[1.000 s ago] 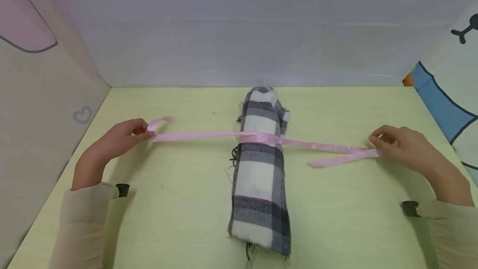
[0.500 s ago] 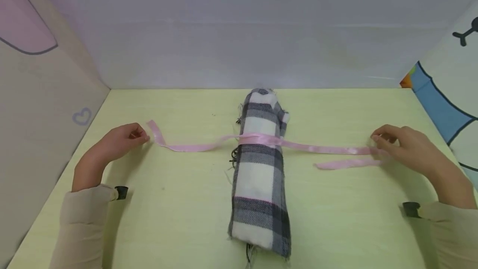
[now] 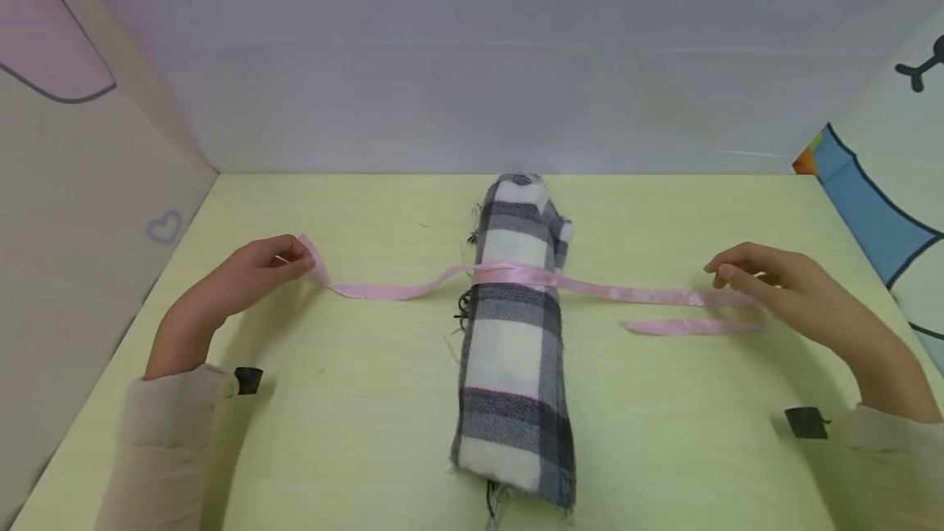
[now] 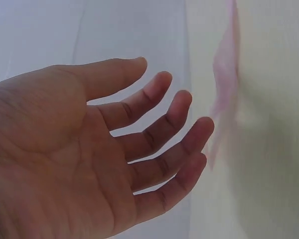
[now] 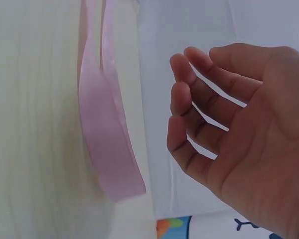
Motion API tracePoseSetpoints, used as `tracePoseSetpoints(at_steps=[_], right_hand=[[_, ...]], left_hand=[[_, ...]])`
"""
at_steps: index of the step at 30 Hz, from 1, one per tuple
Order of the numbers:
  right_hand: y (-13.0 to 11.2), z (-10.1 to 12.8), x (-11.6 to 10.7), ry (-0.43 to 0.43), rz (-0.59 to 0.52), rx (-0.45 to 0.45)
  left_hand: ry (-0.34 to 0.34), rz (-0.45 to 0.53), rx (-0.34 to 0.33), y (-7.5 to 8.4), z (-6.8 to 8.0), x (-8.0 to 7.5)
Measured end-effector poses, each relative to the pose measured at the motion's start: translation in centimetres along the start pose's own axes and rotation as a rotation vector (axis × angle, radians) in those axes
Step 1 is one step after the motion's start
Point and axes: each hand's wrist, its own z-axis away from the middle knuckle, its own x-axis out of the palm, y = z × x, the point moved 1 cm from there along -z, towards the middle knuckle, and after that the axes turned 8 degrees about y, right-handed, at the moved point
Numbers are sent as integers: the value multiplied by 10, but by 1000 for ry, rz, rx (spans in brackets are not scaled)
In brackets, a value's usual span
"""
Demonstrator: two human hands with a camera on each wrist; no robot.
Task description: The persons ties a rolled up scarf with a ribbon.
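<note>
A pink ribbon [image 3: 512, 273] wraps the middle of a folded plaid cloth bundle [image 3: 505, 351], grey, white and black with frayed edges. Its left tail lies in a loose wave on the table; the right tail doubles back beneath the right hand. My left hand [image 3: 258, 273] hovers beside the left tail's end, fingers loosely bent and holding nothing, as the left wrist view confirms. Above the right tail is my right hand [image 3: 804, 293], its fingers relaxed and apart from the ribbon. In the right wrist view the folded ribbon end [image 5: 109, 144] lies away from the fingers [image 5: 177, 134].
The pale yellow table [image 3: 354, 433] meets a plain light back wall [image 3: 472, 105]. Side panels with cartoon prints stand left and right, including a small heart [image 3: 164, 226]. A dark piece sticks out from each sleeve cuff [image 3: 177, 400].
Both hands let go of the ribbon, and its tails dropped onto the table. Since half a second ago, the left hand has shifted slightly right and the right hand slightly left.
</note>
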Motion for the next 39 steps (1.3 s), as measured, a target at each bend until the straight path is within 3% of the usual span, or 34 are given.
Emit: tracePoseSetpoints(at_steps=[6, 10, 15, 20, 24, 28, 31, 33, 39], right_hand=[[-15, 4, 21, -53, -248, 14], [-28, 7, 35, -96, -333, 26], [-42, 12, 51, -91, -482, 98], [-53, 20, 67, -103, -825, 194], [-62, 26, 80, -126, -1136, 185], [-70, 32, 93, -207, -1526, 258], [-75, 36, 105, -270, -1805, 349], [-78, 39, 113, -294, -1925, 394], [-84, 42, 133, -367, -2115, 371]], left_hand=[[-52, 145, 49, 33, 1, 22], [-93, 245, 84, 52, 1, 41], [-142, 401, 32, 64, 9, 64], [-234, 672, -36, 67, 23, 91], [-338, 980, -85, 70, 31, 111], [-422, 1249, -163, 78, 35, 129], [-443, 1344, -201, 86, 36, 141], [-436, 1380, -211, 90, 36, 147], [-329, 1474, -270, 104, 33, 160]])
